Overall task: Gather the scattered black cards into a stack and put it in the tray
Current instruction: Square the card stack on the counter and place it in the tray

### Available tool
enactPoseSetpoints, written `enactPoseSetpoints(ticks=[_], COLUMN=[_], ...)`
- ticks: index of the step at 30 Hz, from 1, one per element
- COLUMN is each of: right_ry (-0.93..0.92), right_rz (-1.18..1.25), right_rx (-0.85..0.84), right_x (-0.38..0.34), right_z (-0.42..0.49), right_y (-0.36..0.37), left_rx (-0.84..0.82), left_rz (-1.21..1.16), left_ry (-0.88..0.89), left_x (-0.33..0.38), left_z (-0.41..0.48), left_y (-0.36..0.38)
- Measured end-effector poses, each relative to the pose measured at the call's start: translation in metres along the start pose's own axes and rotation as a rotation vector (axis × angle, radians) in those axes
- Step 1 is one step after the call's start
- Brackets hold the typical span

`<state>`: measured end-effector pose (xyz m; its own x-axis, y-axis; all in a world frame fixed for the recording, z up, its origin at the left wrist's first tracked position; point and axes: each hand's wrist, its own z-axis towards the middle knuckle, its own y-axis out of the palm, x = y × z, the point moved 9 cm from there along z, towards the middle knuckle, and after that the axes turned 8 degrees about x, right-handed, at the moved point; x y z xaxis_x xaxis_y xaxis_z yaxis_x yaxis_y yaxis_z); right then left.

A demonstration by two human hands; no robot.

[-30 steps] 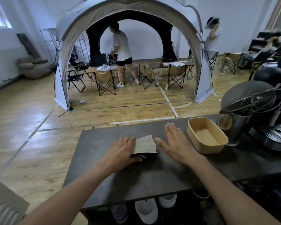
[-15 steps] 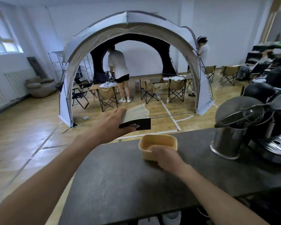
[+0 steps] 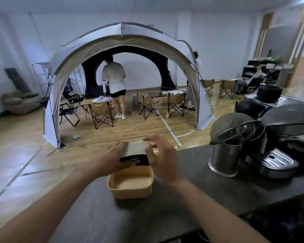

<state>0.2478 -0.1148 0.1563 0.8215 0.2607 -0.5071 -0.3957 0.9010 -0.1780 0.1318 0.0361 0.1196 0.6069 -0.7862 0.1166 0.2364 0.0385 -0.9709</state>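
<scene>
both forearms are cut off by the bottom edge. the near rim of the dark counter point(image 3: 95, 216) is lost in blur. on it stands the beige tray point(image 3: 130, 192), its far wall hidden behind the hands. the left hand point(image 3: 111, 159) grips the left side of the stack of black cards point(image 3: 134, 152), fingers curled behind it where they cannot be seen. the right hand point(image 3: 161, 158) is smeared by motion and pinches the right edge, thumb on the pale top, fingers bent behind. the stack hangs above the tray's far end, not inside it. its black front carries light lettering too blurred to read. the top shows as a pale, slightly fanned band of card edges.

to the right, well apart from the tray, a steel canister point(image 3: 224, 159) holds a wire strainer point(image 3: 235, 130) beside a coffee machine point(image 3: 274, 160). beyond the counter stands a domed tent point(image 3: 121, 41) with folding chairs point(image 3: 102, 114) and a person point(image 3: 114, 79) facing away.
</scene>
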Motion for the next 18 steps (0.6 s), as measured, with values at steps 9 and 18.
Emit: enactPoseSetpoints(ticks=[9, 18], right_ry=[0.469, 0.368], right_rz=[-0.069, -0.123], right_rx=[-0.611, -0.634], right_x=[0.092, 0.081], right_z=[-0.048, -0.050], right_y=[0.071, 0.094], left_rx=[-0.043, -0.069], left_rz=[-0.004, -0.096], left_ry=[0.109, 0.078], left_x=[0.014, -0.020], left_z=[-0.013, -0.019], left_y=[0.057, 0.061])
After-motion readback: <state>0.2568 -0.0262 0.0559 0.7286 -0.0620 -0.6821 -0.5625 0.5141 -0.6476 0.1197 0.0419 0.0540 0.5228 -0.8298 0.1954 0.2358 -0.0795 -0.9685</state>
